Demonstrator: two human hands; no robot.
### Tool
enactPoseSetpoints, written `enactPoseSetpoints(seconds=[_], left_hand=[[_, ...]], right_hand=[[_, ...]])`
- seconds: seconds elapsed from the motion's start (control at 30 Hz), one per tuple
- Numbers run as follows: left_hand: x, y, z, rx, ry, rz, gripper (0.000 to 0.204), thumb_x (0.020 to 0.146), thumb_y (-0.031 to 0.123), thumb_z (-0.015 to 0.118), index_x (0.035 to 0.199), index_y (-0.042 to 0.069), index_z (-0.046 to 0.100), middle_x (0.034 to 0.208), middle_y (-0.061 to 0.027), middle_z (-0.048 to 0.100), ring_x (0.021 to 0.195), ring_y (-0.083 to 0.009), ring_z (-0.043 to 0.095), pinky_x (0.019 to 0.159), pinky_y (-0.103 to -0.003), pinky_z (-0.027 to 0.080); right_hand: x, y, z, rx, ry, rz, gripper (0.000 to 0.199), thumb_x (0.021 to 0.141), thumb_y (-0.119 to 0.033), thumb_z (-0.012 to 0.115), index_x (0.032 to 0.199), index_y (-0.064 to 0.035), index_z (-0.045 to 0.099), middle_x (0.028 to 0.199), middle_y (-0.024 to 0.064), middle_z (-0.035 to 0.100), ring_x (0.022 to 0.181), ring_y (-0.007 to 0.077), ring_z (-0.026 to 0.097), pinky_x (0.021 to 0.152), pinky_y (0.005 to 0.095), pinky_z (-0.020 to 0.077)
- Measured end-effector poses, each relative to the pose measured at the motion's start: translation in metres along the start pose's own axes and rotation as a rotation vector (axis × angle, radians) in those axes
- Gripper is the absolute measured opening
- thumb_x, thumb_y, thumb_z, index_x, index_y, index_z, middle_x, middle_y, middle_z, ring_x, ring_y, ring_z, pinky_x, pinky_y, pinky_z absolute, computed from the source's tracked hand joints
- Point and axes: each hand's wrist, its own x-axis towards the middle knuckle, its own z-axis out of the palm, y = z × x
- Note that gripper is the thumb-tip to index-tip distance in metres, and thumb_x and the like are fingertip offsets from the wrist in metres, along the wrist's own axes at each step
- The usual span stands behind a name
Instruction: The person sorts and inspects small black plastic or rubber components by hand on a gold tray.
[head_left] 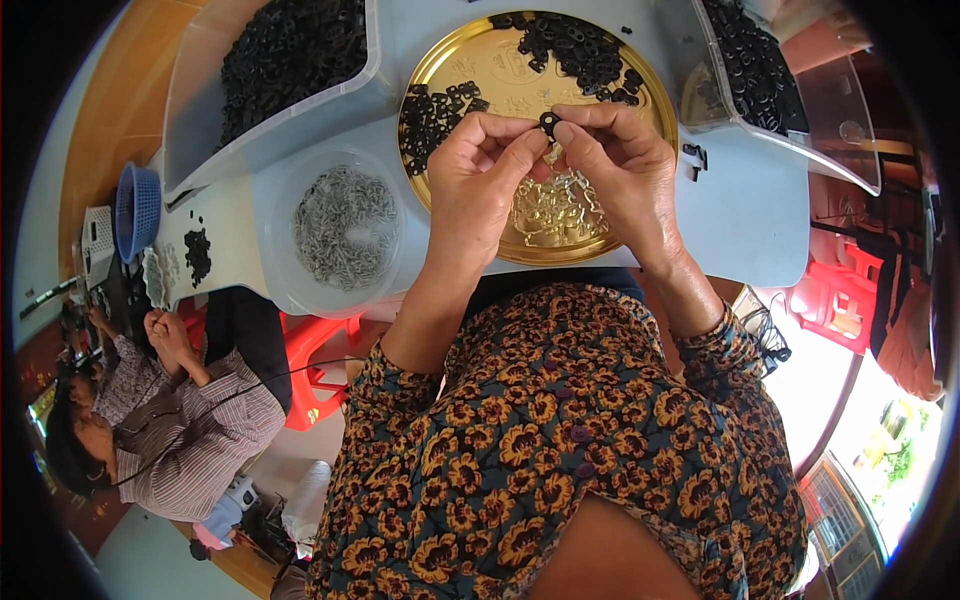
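Small black plastic piece with a hole point(549, 122), one, pinched between the fingertips of left hand point(475, 185) and right hand point(628, 178), above a round gold-coloured metal tray point(462, 72); work on it appears unfinished. On the tray, near to far: loose shiny metal pieces point(557, 212), seemingly left to handle; black plastic pieces point(575, 57) in two piles, done or waiting, cannot tell. Flanking the tray's far side: two clear plastic bins of black parts, status likewise unclear.

On the left, a blue plastic basket point(143, 212) sits just beside a white slotted one point(98, 236). Below them is a co-worker in a striped shirt point(215, 435), near a red stool point(304, 352). On the right are more red stools point(832, 308), a reddish cloth point(910, 355) and bright greenery point(902, 455).
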Motion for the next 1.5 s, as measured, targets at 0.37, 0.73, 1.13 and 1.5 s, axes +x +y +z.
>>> enactPoseSetpoints(seconds=[0.37, 0.73, 1.13, 1.5], left_hand=[[-0.001, -0.004, 0.004, -0.021, 0.031, 0.047, 0.009, 0.089, 0.0, 0.064, 0.097, -0.003, 0.062, 0.088, -0.0094, 0.065, 0.073, -0.0133, 0.062, 0.066, -0.025, 0.051], [-0.002, -0.002, 0.0, 0.007, 0.041, 0.066, 0.009, 0.089, -0.001, 0.064, 0.097, -0.003, 0.062, 0.087, -0.0085, 0.066, 0.072, -0.013, 0.062, 0.066, -0.025, 0.051], [0.001, 0.003, -0.008, 0.063, -0.155, 0.177, 0.03, 0.089, 0.008, 0.066, 0.117, 0.0, 0.056, 0.115, -0.0075, 0.057, 0.09, -0.012, 0.058, 0.081, -0.026, 0.049], [-0.006, 0.002, -0.004, 0.035, -0.289, 0.304, 0.021, 0.09, 0.006, 0.062, 0.109, -0.002, 0.059, 0.114, -0.0124, 0.056, 0.091, -0.0138, 0.06, 0.067, -0.023, 0.053]], right_hand=[[0.002, 0.003, 0.004, -0.069, 0.05, -0.085, 0.017, 0.091, -0.005, 0.063, 0.106, 0.0029, 0.063, 0.092, 0.0031, 0.067, 0.083, 0.0059, 0.061, 0.073, 0.0196, 0.0507], [0.003, 0.002, 0.008, 0.037, 0.017, 0.012, 0.017, 0.091, -0.006, 0.064, 0.105, 0.0032, 0.063, 0.092, 0.0043, 0.067, 0.084, 0.0066, 0.062, 0.073, 0.02, 0.0507], [0.012, -0.01, -0.005, 0.319, -0.175, 0.122, 0.033, 0.094, -0.007, 0.059, 0.125, 0.0, 0.053, 0.095, 0.0041, 0.062, 0.079, 0.01, 0.059, 0.074, 0.0253, 0.0519], [-0.005, -0.019, 0.006, 0.678, -0.263, 0.353, 0.057, 0.092, -0.006, 0.061, 0.14, -0.0014, 0.03, 0.101, 0.0097, 0.061, 0.086, 0.013, 0.056, 0.08, 0.0281, 0.0508]])
